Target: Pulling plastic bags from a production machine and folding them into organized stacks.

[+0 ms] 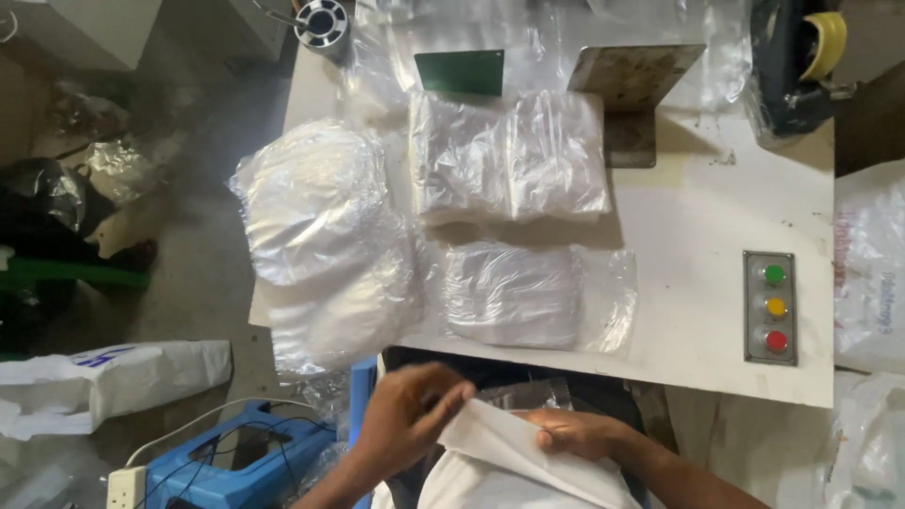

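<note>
Gripping a white cloth [514,462] at the bottom of the view, both hands work just below the near edge of the white table [698,245]. The left hand [410,410] has its fingers curled and pinching the cloth's upper edge, while the right hand [575,434] lies closed over the fabric just beside it. The cloth drapes down over the person's lap. On the table, well apart from the hands, lie a bulging heap of clear plastic bags [320,245], a flat stack of clear bags [509,155] and a smaller folded stack [514,297] nearest the hands. A panel with green, yellow and red buttons [773,306] sits at the table's right. A blue crate [236,462] with cables stands on the floor to the left.
</note>
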